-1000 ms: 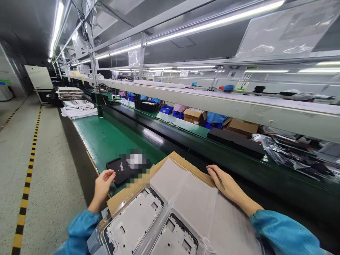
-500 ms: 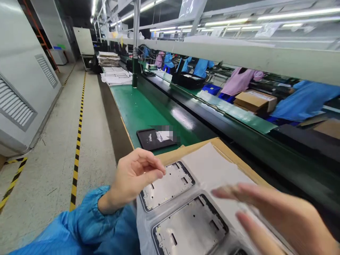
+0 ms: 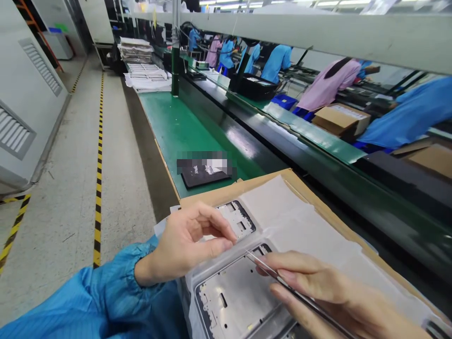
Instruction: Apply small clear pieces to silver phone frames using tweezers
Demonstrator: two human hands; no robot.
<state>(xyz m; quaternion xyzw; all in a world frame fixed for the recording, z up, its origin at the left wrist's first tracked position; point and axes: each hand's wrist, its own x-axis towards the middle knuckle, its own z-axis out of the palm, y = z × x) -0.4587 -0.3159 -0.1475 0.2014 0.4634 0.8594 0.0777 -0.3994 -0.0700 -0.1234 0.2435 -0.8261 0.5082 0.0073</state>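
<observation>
1. The work in hand is at the lower of two grey metal phone mid-frames (image 3: 236, 301), which have black rims and rectangular cut-outs. The pointed tip of a slim metal tool (image 3: 263, 267), probably tweezers, sits over that frame's upper edge.
2. The right hand (image 3: 318, 292) has its fingers pressed together along the tool, pinching it from the side. The moment calls for a steady hold, as the tip is close to the metal.
3. The left hand (image 3: 187, 240) hovers above the upper grey metal frame (image 3: 243, 221), with the thumb and fingers curled towards each other. Whether they pinch anything small, I cannot tell.
4. Both frames lie in a clear plastic tray (image 3: 192, 301), next to a white protective sheet (image 3: 300, 226), on a flat brown cardboard sheet (image 3: 226, 190).
5. Beyond, a glossy green conveyor mat (image 3: 180, 132) carries a black rectangular tray (image 3: 205, 176), partly blurred.
6. A blue anti-static sleeve (image 3: 95, 292) covers the left arm. Co-workers in blue smocks (image 3: 277, 63) and a pink smock (image 3: 328, 80) sit along the line, and a grey floor with yellow-and-black tape (image 3: 99, 188) runs alongside.
</observation>
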